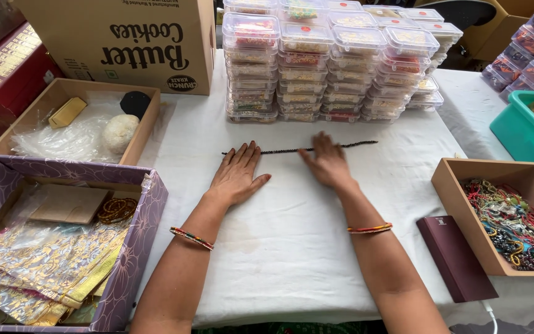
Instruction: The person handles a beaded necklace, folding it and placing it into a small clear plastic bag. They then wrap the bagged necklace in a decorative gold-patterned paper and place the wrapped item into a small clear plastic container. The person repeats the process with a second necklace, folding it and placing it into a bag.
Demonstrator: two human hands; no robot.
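Note:
A long strand of small black beads [353,144] lies stretched in a straight line across the white tablecloth [292,247]. My left hand [237,173] rests flat on the cloth, palm down, its fingertips touching the strand's left part. My right hand [327,162] also lies flat with fingers spread, its fingertips over the strand's middle. Neither hand holds anything. Both wrists wear thin coloured bangles.
Stacks of clear lidded plastic boxes [335,59] stand behind the strand. A cardboard carton [125,37] and an open tray [72,124] are at back left, a purple box of gold pouches [50,247] at left. At right are a brown tray of bead necklaces [508,216], a maroon case [455,256] and a teal bin [526,133].

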